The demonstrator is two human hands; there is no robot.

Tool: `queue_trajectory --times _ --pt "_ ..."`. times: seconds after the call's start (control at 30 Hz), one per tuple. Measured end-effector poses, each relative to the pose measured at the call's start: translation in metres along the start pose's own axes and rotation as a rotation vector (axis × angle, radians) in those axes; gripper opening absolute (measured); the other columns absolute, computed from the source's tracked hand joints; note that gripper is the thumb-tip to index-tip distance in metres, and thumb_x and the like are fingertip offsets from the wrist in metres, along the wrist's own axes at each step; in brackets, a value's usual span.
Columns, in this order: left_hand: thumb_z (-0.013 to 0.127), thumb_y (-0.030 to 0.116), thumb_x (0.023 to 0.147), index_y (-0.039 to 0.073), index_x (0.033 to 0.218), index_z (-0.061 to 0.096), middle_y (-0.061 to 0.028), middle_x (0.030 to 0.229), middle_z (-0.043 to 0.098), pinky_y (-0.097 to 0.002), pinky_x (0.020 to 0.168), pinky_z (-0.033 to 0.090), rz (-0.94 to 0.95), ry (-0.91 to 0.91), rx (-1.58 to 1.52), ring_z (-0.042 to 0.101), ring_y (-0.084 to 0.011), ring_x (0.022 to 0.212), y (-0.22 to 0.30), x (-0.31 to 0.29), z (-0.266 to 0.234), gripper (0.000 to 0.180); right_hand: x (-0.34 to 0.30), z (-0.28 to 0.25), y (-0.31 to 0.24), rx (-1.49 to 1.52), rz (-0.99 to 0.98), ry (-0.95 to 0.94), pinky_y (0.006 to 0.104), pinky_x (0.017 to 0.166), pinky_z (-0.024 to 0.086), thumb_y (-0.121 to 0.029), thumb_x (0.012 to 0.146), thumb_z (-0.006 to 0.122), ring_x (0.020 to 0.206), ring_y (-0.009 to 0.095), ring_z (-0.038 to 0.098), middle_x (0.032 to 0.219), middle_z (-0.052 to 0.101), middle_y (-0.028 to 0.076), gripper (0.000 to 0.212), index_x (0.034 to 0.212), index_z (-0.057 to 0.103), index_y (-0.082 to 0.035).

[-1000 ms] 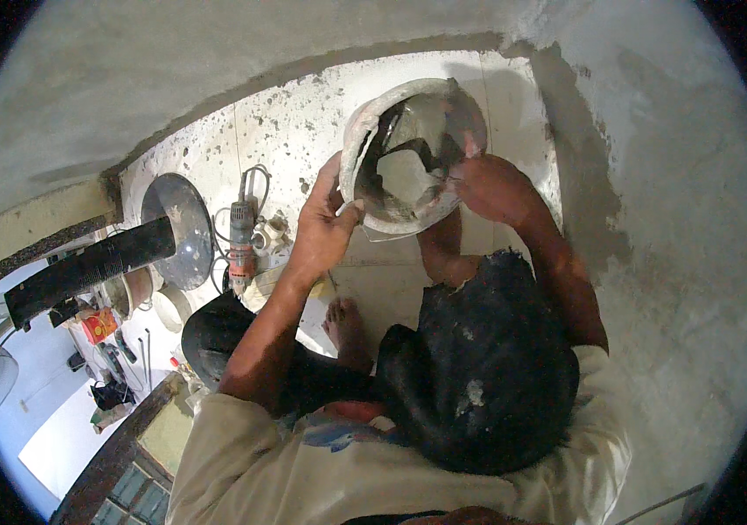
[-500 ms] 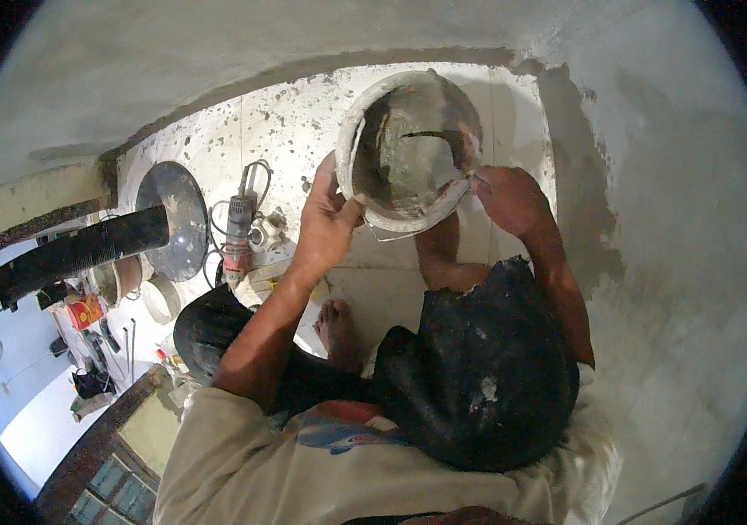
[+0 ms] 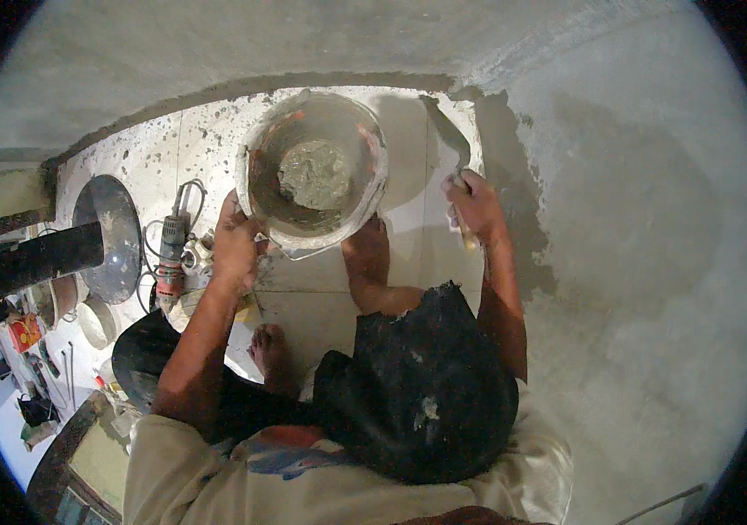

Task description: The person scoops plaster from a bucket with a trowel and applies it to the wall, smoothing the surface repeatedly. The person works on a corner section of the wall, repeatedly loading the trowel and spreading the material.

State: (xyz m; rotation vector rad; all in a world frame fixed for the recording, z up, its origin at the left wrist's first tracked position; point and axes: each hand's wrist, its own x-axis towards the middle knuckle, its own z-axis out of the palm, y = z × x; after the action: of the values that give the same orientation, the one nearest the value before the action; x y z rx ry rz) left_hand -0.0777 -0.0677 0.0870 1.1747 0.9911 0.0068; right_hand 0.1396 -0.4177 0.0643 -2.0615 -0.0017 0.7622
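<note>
Head cam, looking down, close up

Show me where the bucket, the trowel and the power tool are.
bucket (image 3: 255,188), head view, left wall.
trowel (image 3: 448,133), head view, blade.
power tool (image 3: 170,254), head view, red body.

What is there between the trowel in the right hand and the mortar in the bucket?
Nothing visible. The right hand holds the trowel up beside the bucket, which the left hand grips at the rim. The bucket is open on top, and the mortar lies uncovered inside.
</note>
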Motion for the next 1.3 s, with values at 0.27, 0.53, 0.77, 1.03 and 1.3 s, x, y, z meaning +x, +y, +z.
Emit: queue_trajectory --times 0.27,0.53,0.77,1.03,1.3 --pt "0.051 -0.002 0.097 0.022 0.153 0.045 -0.0049 0.123 0.066 -0.0351 0.074 0.057 -0.014 -0.019 -0.012 0.065 -0.0162 0.102 0.008 -0.006 0.010 0.061 0.086 -0.011 0.049 0.188 0.052 0.056 0.0363 0.052 0.053 -0.028 0.099 0.066 0.058 0.018 0.063 0.076 0.066 0.007 0.024 0.099 0.069 -0.004" --pt "0.054 0.002 0.097 0.020 0.153 0.046 -0.0057 0.124 0.066 -0.0358 0.076 0.058 -0.014 -0.034 -0.005 0.066 -0.0185 0.103 0.004 -0.003 0.006 0.059 0.103 -0.033 0.041 0.144 0.186 0.046 0.0384 0.050 0.054 -0.030 0.098 0.065 0.059 0.020 0.066 0.077 0.068 0.008 0.025 0.099 0.069 -0.005" --pt "0.052 0.002 0.098 0.018 0.157 0.042 -0.0061 0.121 0.066 -0.0350 0.076 0.058 -0.004 -0.032 -0.015 0.065 -0.0175 0.102 0.004 -0.004 0.007 0.061 0.085 -0.032 0.020 0.136 0.146 0.086 0.0391 0.049 0.055 -0.029 0.099 0.065 0.058 0.020 0.065 0.080 0.068 0.009 0.025 0.101 0.068 -0.004" --pt "0.054 0.004 0.098 0.017 0.162 0.036 -0.0084 0.125 0.066 -0.0337 0.080 0.056 -0.032 0.007 0.052 0.066 -0.0189 0.106 0.006 -0.005 0.005 0.067 0.056 -0.025 -0.007 0.053 0.088 0.134 0.0407 0.055 0.056 -0.028 0.098 0.063 0.060 0.022 0.067 0.078 0.068 0.011 0.028 0.098 0.068 0.000" --pt "0.054 0.003 0.098 0.017 0.161 0.037 -0.0074 0.126 0.066 -0.0336 0.080 0.055 -0.023 -0.042 0.003 0.065 -0.0184 0.105 0.005 -0.004 0.004 0.066 0.078 -0.028 -0.006 -0.104 0.113 0.108 0.0415 0.063 0.055 -0.028 0.096 0.064 0.067 0.026 0.069 0.081 0.069 0.013 0.032 0.098 0.068 0.003"
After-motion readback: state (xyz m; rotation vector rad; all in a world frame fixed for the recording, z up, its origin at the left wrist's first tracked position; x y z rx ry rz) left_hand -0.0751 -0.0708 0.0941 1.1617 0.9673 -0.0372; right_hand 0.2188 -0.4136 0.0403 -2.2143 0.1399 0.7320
